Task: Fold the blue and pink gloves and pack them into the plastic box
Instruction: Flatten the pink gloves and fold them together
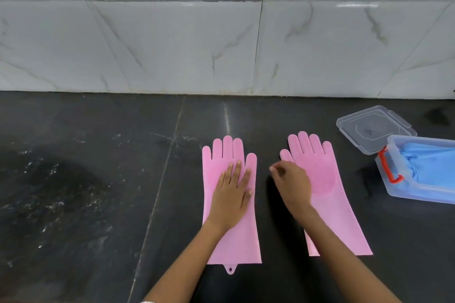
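1. Across the lower half of the frame runs a dark stone countertop [86, 179], with grey marbled wall tiles [172, 44] above it.
2. Two pink silicone gloves lie flat at lower centre, fingers pointing up-frame, set apart from each other: the left pink glove [231, 236] and the right pink glove [342, 216].
3. The left hand [232, 195] presses flat, fingers spread, on the left pink glove.
4. The right hand [291, 184] rests over the right pink glove's thumb side, fingers loosely curled; whether it pinches anything I cannot tell.
5. At right edge, a clear plastic box [398, 189] with a red latch [389, 168] holds folded blue gloves [430, 162].
6. Its clear lid [374, 128] lies just beside it, up-frame.
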